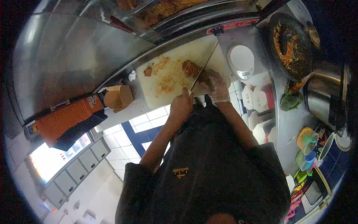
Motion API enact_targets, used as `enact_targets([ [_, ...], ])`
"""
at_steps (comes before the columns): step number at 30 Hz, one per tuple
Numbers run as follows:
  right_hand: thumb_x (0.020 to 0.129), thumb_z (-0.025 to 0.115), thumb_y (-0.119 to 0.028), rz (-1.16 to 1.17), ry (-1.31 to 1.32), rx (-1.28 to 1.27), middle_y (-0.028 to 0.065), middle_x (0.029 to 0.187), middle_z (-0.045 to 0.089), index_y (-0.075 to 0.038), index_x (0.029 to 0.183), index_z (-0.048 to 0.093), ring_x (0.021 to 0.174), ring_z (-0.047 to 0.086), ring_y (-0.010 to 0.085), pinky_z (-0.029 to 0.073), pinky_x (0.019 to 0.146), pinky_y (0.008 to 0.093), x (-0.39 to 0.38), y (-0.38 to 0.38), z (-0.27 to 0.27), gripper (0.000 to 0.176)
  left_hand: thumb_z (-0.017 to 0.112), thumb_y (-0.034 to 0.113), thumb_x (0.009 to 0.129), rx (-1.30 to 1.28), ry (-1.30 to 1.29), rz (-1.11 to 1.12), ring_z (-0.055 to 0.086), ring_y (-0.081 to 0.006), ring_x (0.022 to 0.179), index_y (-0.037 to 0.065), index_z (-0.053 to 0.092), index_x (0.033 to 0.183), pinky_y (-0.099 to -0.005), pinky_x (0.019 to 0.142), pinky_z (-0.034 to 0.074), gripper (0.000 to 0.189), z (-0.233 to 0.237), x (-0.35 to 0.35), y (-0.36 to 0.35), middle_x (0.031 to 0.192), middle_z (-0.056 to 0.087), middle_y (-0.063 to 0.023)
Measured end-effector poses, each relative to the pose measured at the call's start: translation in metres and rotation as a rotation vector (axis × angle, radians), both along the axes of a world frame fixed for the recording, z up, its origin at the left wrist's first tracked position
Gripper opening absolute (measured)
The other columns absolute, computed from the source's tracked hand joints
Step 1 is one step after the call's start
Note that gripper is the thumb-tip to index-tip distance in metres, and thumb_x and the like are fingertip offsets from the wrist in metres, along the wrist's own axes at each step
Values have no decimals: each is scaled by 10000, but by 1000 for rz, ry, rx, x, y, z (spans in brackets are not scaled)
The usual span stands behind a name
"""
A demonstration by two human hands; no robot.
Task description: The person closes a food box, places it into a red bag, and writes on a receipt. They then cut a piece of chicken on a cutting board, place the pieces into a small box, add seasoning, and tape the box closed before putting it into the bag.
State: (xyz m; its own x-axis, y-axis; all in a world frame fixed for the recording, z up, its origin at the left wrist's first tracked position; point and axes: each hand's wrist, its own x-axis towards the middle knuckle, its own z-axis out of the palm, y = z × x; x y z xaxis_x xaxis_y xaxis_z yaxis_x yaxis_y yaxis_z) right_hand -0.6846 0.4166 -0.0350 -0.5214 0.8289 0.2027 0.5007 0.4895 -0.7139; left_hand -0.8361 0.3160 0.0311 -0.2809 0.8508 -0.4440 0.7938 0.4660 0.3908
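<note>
Meat (189, 68), seemingly, beneath knife (204, 66); scale (241, 58) beside board (153, 90).

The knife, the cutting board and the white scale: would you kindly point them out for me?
Knife (204, 66): head view, middle of the blade.
Cutting board (186, 52): head view, bare upper surface.
White scale (241, 57): head view, its round top.

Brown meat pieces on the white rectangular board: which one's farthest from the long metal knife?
The small brown chunk near the left edge of the white board; the larger brown piece lies beside the knife.
</note>
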Motion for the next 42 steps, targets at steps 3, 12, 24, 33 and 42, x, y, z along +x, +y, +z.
enact_targets([
  [3,841,744,-257,-56,-90,-74,169,1270,578,-65,1251,575,1194,542,366,477,988,456,1,-8,3,482,480,330,1003,71,11,-12,668,-472,720,-22,452,1183,-556,653,542,397,-24,1,22,744,655,-284],
  [12,871,698,-238,68,-265,99,127,1236,603,-99,1213,603,1204,521,367,488,956,451,26,-2,-7,382,506,278,997,80,-55,-35,659,-476,714,-61,422,1203,-566,627,523,406,24,-3,-13,720,640,-285],
  [24,847,701,-211,25,-143,79,189,1196,596,-70,1228,595,1136,570,386,477,943,484,32,0,-20,420,508,321,994,187,-5,-81,662,-471,695,-26,453,1135,-551,615,540,379,-23,6,6,724,648,-272],
  [33,783,735,-503,743,-760,160,186,1539,283,-48,1523,242,1422,299,351,338,1151,462,-20,78,65,999,491,293,1001,137,-293,391,634,-506,725,0,466,1085,-568,604,497,306,16,9,-120,760,634,-306],
  [42,747,728,-612,1371,-721,391,246,1585,136,-18,1546,137,1458,204,409,256,1189,502,-75,139,31,1158,525,279,1005,365,-311,827,621,-524,757,-29,479,985,-548,585,462,313,-19,76,-135,759,615,-330],
])
